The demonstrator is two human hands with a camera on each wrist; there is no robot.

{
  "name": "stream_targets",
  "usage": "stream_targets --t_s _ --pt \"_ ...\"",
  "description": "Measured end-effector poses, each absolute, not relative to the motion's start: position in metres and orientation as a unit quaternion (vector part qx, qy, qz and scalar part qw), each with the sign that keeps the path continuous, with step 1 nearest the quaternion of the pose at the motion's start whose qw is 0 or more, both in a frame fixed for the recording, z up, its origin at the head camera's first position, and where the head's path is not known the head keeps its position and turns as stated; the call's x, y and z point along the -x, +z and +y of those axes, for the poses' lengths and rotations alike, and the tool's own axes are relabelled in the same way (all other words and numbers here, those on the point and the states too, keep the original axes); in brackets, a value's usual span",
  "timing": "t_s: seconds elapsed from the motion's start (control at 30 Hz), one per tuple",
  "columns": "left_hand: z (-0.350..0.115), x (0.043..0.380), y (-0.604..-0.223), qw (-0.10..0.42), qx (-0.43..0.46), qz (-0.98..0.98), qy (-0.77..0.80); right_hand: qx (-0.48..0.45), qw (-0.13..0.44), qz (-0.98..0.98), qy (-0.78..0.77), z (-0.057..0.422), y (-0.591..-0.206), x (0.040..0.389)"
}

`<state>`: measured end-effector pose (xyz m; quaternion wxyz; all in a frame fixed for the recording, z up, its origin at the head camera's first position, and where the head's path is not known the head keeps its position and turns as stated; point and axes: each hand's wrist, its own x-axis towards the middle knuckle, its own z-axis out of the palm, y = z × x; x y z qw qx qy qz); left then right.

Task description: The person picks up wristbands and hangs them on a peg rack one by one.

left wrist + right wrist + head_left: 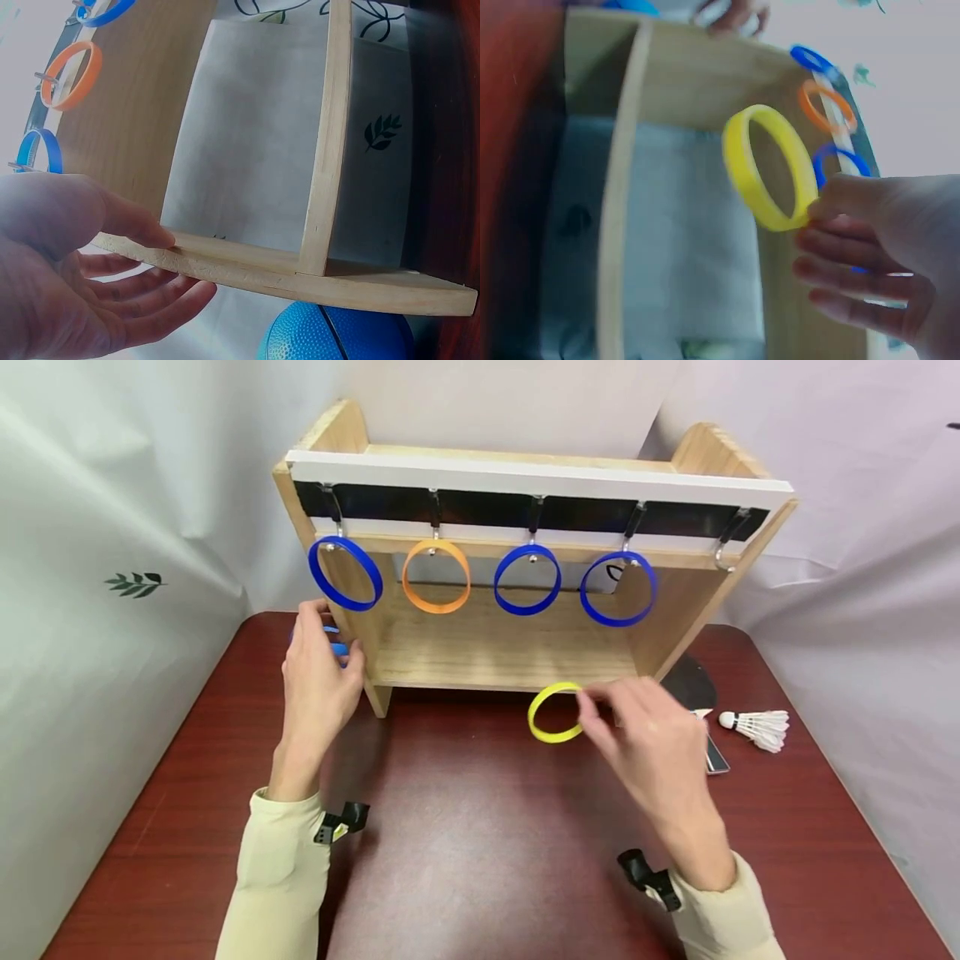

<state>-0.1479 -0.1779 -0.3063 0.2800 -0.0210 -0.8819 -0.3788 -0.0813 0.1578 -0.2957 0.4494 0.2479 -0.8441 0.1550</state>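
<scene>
My right hand (660, 743) pinches a yellow wristband (534, 714) between thumb and fingertips, in front of the wooden shelf's (495, 660) lower board. The same yellow wristband (739, 161) stands out large in the right wrist view, though blurred. At the shelf's left side panel is my left hand (318, 668); its thumb lies on one side of the panel's edge (247, 259) and the fingers on the other. Blue wristbands (527, 610) and one orange wristband (437, 608) hang from metal hooks along the shelf's top rail. The rightmost hook (723, 552) carries no wristband.
A blue ball (300, 337) sits outside the left panel, partly hidden by my left hand in the head view. On the dark red table (465, 860), a shuttlecock (761, 727) and a flat dark object (716, 756) lie right of the shelf. White cloth hangs around the table.
</scene>
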Motion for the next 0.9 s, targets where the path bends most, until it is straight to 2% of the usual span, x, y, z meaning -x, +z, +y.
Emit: stream_targets --t_s 0.2,0.4,0.63,0.9 --pt "-0.178 0.147 -0.307 0.281 0.017 -0.882 -0.378 -0.192 0.553 -0.787 0.195 0.188 -0.264 0.083" --pt "-0.177 0.147 -0.306 0.281 0.020 -0.883 -0.376 -0.114 0.619 -0.753 0.194 0.216 -0.230 0.097" --pt "-0.177 0.148 -0.307 0.286 0.022 -0.882 -0.374 -0.076 0.636 -0.751 0.162 0.236 -0.214 0.116" --pt "-0.177 0.148 -0.307 0.287 0.022 -0.881 -0.375 -0.060 0.633 -0.757 0.150 0.232 -0.212 0.125"
